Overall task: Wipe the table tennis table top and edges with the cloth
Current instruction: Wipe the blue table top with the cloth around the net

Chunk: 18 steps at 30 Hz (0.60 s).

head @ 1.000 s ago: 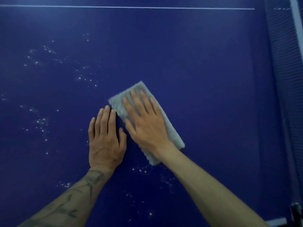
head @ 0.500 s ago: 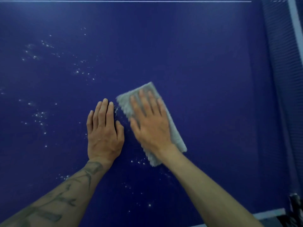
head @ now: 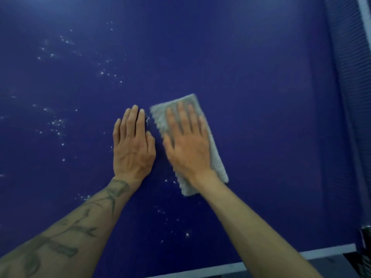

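A folded grey cloth (head: 217, 163) lies flat on the dark blue table tennis table top (head: 261, 97). My right hand (head: 186, 143) presses on the cloth with straight, spread fingers and looks blurred by motion. Just left of it, my left hand (head: 132, 147) rests flat on the bare table top, fingers straight and together, not touching the cloth. White specks (head: 56, 125) are scattered over the blue surface to the left and in front of the hands.
The table's white near edge line (head: 281, 255) runs along the bottom right. The net (head: 349, 77) stands along the right side with its white top band. A dark object (head: 365, 237) sits at the lower right corner.
My right hand has slid the cloth to the right, away from my left hand, opening a gap between them. The view has shifted down, and more of the near edge shows.
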Available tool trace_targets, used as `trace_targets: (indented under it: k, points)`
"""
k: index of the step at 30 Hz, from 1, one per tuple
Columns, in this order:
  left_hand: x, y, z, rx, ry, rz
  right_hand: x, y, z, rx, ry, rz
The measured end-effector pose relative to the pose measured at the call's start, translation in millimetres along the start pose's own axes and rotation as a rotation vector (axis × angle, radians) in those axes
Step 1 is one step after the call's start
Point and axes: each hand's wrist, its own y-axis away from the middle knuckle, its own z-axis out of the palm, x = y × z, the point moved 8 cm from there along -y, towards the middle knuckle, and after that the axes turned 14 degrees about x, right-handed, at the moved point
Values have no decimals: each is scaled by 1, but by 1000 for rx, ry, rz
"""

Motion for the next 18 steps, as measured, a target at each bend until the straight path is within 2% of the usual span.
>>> trace_targets:
  k: [2,3,7,10,12,15,18]
  points:
    - [2,6,-6,-4,22,35,-2,30,-6,-8,-16,-119]
    - [3,11,-10,-3,32,45,13,38,-10,-11,-2,-118]
    - [-8,52,-30,1,47,-5,86,30,-25,-57,119,165]
    - [-16,86,-36,-34,8,-15,78,1,-27,-7,137,301]
    - [-20,99,-35,-59,-37,11,40,-9,-15,-3,86,244]
    - [-22,105,-31,-72,-73,49,-27,18,3,-31,9,-12]
    - [-22,105,-31,-74,-68,34,-35,66,0,-55,-45,-187]
